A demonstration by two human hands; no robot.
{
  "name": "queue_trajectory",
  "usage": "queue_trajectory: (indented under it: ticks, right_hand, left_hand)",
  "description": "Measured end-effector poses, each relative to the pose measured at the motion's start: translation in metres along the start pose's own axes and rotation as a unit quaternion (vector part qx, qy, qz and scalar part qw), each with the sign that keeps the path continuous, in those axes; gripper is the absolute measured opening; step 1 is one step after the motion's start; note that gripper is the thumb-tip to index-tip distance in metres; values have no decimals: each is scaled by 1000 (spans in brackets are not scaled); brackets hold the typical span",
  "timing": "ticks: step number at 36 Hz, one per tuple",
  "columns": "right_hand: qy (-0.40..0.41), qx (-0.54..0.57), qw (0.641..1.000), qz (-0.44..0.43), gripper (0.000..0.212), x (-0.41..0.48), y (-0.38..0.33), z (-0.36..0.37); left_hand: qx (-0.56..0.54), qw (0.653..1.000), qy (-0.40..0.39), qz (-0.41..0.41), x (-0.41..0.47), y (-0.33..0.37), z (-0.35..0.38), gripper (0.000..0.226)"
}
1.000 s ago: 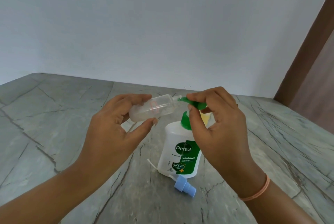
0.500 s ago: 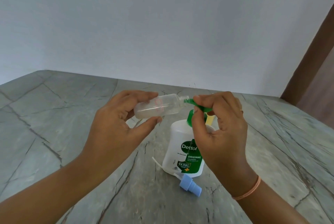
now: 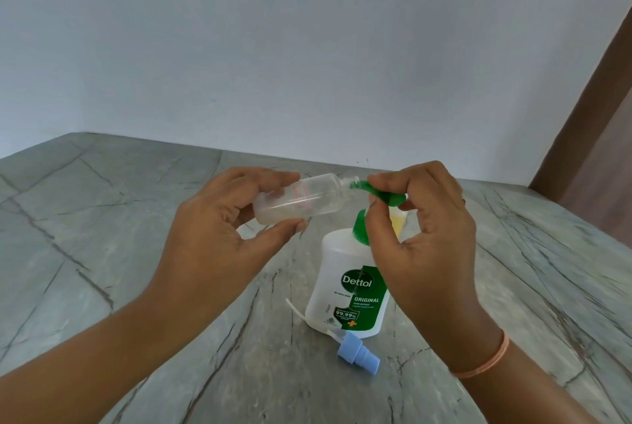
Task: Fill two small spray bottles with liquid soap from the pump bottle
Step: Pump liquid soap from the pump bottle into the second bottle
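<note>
Left hand (image 3: 219,245) grips the spray bottle (image 3: 301,199), thumb below, fingers over the top. It's held off the surface (image 3: 102,252), lying almost level with the open mouth pointing right. The mouth sits right at the nozzle tip of the pump head (image 3: 383,192); can't tell if they touch. The bottle is clear with a faint red mark on its side (fill level hard to read).

Right hand (image 3: 420,245) has curled fingers pinching the green pump head, index on top, thumb down by the collar. There's a pink band (image 3: 485,360) on that wrist.

Pump bottle (image 3: 345,286) stands upright on the surface, under and between the hands, label facing the camera. The blue spray cap (image 3: 359,357) lies on its side just in front of the pump bottle's base, its white dip tube running left along the base.

A yellowish object (image 3: 398,221) is just behind the pump bottle, mostly hidden by the right hand, so no ID.
</note>
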State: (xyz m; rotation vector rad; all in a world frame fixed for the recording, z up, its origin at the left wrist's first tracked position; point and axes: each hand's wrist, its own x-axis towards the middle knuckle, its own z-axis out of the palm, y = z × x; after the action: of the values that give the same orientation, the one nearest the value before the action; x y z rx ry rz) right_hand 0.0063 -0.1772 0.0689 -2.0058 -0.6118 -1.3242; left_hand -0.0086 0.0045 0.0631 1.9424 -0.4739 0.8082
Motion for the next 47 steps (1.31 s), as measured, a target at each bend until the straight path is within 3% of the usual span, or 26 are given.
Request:
queue_trajectory:
  ticks: [8, 18, 28, 47]
  right_hand:
    - [25, -5, 1000, -1, 13, -8, 0, 9]
    - [-24, -16, 1000, 2, 16, 3, -2, -4]
    - [24, -3, 1000, 2, 15, -6, 0, 9]
    - [5, 5, 1000, 9, 18, -2, 0, 3]
  left_hand:
    - [5, 1000, -7, 0, 1, -2, -1, 37]
    - [4, 1000, -2, -14, 0, 0, 1, 38]
    - [12, 1000, 5, -11, -2, 0, 3, 37]
    - [14, 1000, 6, 8, -2, 0, 4, 35]
